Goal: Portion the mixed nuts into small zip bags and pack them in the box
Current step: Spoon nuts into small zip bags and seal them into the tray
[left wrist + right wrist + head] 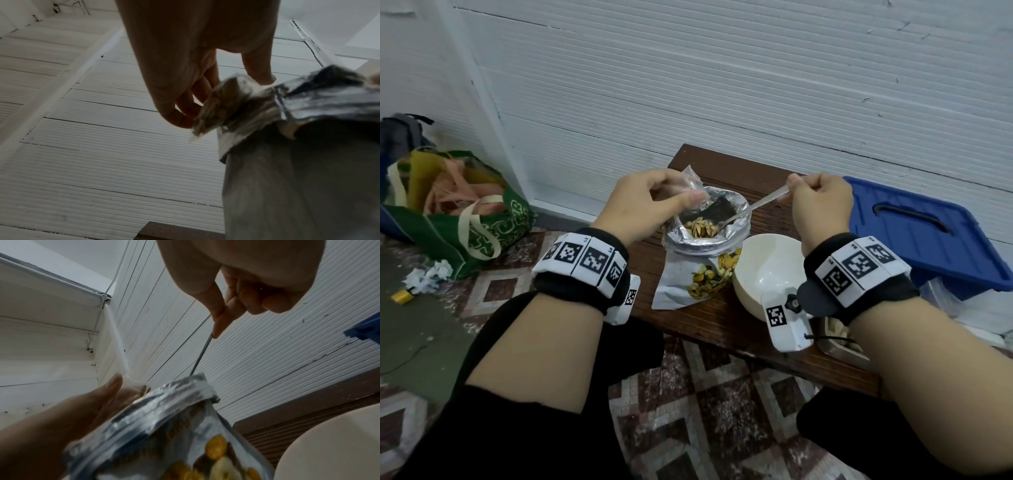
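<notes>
A: What are the hands doing?
B: The left hand [645, 202] pinches a small zip bag [693, 186] over the nut pouch [707, 240]; the right hand [820, 205] grips a spoon [753, 205] dipped in the nuts [700, 226].
A: Progress?
B: Early, I'd judge: 1 bag part-filled, the blue box [924, 233] lidded.

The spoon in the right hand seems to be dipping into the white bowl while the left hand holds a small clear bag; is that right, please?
Not quite. The spoon held by the right hand dips into the open foil nut pouch, not the white bowl, which stands beside the pouch; the head view shows this. The left hand does hold the small clear bag.
</notes>
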A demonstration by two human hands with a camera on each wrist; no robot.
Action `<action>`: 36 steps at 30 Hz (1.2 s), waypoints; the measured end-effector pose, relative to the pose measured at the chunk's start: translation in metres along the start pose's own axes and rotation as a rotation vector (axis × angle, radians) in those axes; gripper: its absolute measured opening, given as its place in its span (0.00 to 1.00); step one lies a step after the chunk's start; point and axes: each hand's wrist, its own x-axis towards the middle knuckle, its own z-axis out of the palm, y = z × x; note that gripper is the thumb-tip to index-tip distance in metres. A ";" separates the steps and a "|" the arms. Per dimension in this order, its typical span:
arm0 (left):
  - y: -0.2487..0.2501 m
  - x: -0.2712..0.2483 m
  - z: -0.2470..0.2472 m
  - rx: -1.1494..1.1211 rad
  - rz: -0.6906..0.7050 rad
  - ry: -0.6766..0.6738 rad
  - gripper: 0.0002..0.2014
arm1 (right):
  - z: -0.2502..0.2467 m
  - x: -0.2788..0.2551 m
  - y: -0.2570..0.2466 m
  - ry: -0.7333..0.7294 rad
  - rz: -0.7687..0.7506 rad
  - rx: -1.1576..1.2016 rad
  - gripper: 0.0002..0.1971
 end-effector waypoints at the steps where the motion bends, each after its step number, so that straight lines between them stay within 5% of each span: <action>1: 0.000 0.000 -0.001 -0.004 -0.004 -0.001 0.28 | -0.002 0.002 -0.001 0.007 0.011 0.002 0.12; 12: 0.006 -0.004 -0.003 -0.034 -0.047 -0.003 0.31 | -0.028 0.034 -0.029 0.079 -0.046 0.056 0.11; 20: 0.011 -0.002 0.007 0.011 -0.007 0.005 0.22 | -0.014 0.024 -0.047 0.009 -0.136 0.080 0.08; 23: 0.012 -0.002 0.011 0.060 0.026 0.019 0.28 | -0.004 0.016 -0.052 -0.017 -0.186 0.075 0.10; 30: 0.014 -0.001 0.014 0.017 0.019 0.076 0.23 | -0.002 -0.009 -0.067 -0.101 -0.519 0.205 0.12; 36: 0.009 0.001 0.005 -0.075 -0.030 0.223 0.16 | -0.017 0.001 -0.065 0.141 -0.547 0.310 0.14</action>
